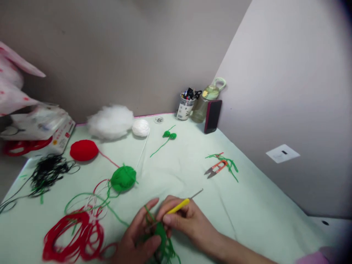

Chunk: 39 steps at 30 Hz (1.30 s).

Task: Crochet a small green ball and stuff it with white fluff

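My right hand (pixel 189 222) is closed in a pinch round a crochet hook with a yellow handle (pixel 180 206), its metal tip pointing up and right. My left hand (pixel 137 238) is closed on a small green crocheted piece (pixel 161 236), with green strands running over its fingers. Both hands meet at the near edge of the pale green tablecloth (pixel 247 212). A green yarn ball (pixel 123 178) lies just beyond the left hand, its strand trailing toward the hands.
A red yarn ball (pixel 84 150), a white ball (pixel 140 128) and white stuffing (pixel 110 121) lie at the back. Loose red loops (pixel 74 236) and black yarn (pixel 48 172) sit left. Orange snips (pixel 217 168) with green offcuts lie right. A cup, a bottle and a phone (pixel 212 116) fill the corner.
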Tool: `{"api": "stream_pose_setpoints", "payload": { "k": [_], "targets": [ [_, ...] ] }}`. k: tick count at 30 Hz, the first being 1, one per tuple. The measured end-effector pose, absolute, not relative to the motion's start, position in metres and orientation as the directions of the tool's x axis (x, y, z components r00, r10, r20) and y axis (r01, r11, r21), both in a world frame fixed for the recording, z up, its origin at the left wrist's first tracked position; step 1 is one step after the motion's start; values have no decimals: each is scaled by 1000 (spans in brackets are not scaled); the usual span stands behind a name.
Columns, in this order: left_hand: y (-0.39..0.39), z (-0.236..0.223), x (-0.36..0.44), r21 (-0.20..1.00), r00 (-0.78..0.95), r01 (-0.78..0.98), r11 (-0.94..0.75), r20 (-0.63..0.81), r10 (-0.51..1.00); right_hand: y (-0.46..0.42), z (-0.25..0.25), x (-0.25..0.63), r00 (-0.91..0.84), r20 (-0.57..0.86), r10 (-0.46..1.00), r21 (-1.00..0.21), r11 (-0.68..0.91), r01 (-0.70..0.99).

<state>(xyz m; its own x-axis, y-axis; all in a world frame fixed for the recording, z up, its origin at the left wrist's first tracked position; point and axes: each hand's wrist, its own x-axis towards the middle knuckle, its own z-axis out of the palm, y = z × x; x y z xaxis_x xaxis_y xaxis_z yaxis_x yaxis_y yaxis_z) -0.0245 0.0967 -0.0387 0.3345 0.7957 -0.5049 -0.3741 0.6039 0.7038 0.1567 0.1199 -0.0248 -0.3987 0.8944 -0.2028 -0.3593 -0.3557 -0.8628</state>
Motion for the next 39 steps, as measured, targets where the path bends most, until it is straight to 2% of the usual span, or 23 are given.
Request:
{"api": "stream_pose_setpoints", "payload": {
  "k": [3, 7, 11, 13, 22, 27, 29, 31, 34, 36, 39],
  "targets": [
    [89, -28, -24, 812, 204, -311, 493, -450, 870, 117, -21, 156, -402, -150, 903, -880, -307, -362],
    [78, -16, -25, 949, 83, -139, 282, -272, 959, 112, -17, 155, -442, -104, 891, -863, -302, -405],
    [69, -9, -26, 995, -17, 54, 80, -79, 997, 108, -14, 153, -453, -76, 888, -867, -283, -409],
    [66, -5, -26, 995, -36, 92, 33, -30, 999, 108, -12, 151, -449, -84, 889, -871, -285, -400],
    [59, 3, -27, 980, -10, -186, 73, -76, 997, 103, -3, 144, -352, -42, 935, -902, -187, -390],
    [62, 9, -28, 950, 148, -272, 154, -117, 982, 95, 9, 144, -338, 73, 938, -945, -44, -324],
    [65, 13, -29, 942, 178, -281, 181, -134, 975, 93, 17, 144, -332, 139, 933, -964, 51, -260],
    [68, 19, -30, 935, 184, -298, 191, -140, 973, 90, 24, 143, -301, 252, 920, -965, 217, -148],
    [75, 30, -35, 924, 220, -326, 201, -132, 966, 89, 34, 140, -246, 412, 877, -905, 426, 2],
    [80, 39, -38, 917, 255, -341, 208, -123, 959, 89, 40, 136, -190, 427, 884, -902, 432, -17],
    [88, 52, -39, 902, 268, -374, 213, -115, 956, 92, 49, 129, -79, 350, 933, -929, 335, -161]
  ]
}}
